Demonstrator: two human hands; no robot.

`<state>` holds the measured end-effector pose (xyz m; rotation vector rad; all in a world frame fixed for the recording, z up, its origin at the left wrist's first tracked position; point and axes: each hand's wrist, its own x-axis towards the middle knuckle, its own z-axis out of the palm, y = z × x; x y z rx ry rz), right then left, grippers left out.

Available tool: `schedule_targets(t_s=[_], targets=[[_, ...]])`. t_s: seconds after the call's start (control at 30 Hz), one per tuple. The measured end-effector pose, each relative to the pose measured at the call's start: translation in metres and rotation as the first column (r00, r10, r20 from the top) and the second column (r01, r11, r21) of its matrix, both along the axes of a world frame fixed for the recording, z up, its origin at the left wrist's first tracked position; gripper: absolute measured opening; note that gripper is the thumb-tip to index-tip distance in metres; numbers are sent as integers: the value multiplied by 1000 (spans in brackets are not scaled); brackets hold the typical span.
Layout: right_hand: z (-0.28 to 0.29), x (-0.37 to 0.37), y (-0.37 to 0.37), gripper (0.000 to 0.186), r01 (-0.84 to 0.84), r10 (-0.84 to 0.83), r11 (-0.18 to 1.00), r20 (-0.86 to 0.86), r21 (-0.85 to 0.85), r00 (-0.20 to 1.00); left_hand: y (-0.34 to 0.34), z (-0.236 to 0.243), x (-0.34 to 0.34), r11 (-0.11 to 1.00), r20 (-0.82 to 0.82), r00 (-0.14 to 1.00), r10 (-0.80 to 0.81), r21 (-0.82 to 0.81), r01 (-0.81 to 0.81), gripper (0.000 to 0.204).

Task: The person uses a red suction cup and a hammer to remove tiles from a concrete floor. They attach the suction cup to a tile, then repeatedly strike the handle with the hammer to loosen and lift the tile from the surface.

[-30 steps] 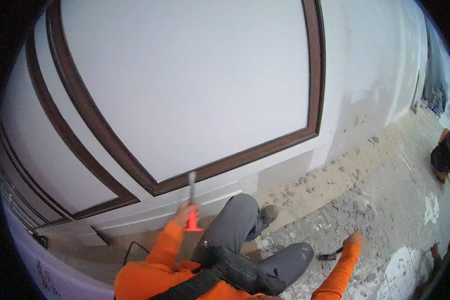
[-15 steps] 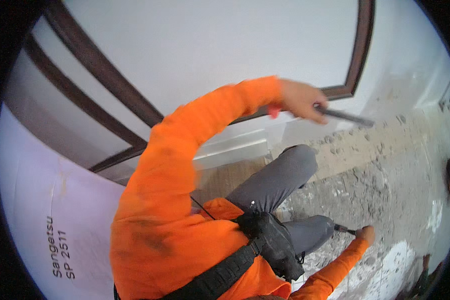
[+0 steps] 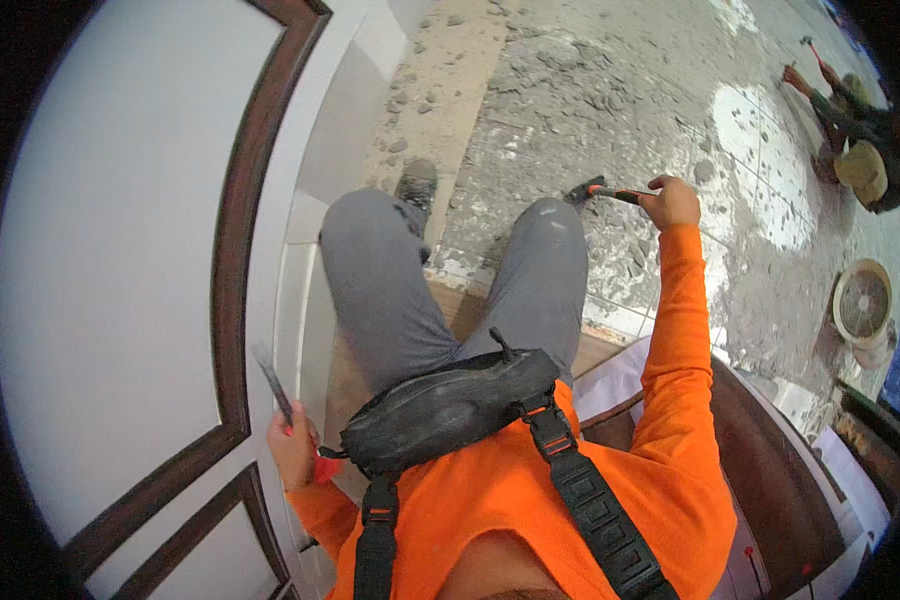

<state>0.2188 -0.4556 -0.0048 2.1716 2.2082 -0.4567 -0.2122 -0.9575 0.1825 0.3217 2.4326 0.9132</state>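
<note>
My left hand (image 3: 292,448) is closed round a chisel (image 3: 275,385) beside the panelled wall, its grey metal blade pointing up and slightly blurred. Something red, perhaps its grip, shows below that hand. On the other side, my right hand (image 3: 673,203) grips a hammer (image 3: 622,193) with an orange and black handle. The dark hammer head (image 3: 586,189) is just beside my right knee (image 3: 550,225), over the rubble-strewn tiled floor (image 3: 530,140). A black waist bag (image 3: 450,410) lies across my lap.
White wall panels with brown moulding (image 3: 232,300) stand close on the left. Broken mortar chunks (image 3: 595,85) litter the floor ahead. At the far right another person (image 3: 860,140) crouches with a red-handled hammer (image 3: 812,47). A round fan (image 3: 862,302) stands nearer.
My view has swung to the right and levelled. The left hand with the chisel has come down from in front to my left side. My right hand still holds the hammer near the right knee.
</note>
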Motion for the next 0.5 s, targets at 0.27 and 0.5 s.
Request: schedule_targets(t_s=[0.27, 0.5], targets=[[1, 17, -41, 36, 38, 16, 929, 142, -367, 990, 263, -27, -142, 912, 86, 932, -351, 255, 320, 30], [-80, -57, -11, 34, 176, -59, 828, 230, -532, 971, 471, -142, -138, 796, 451, 665, -595, 218, 564, 26]])
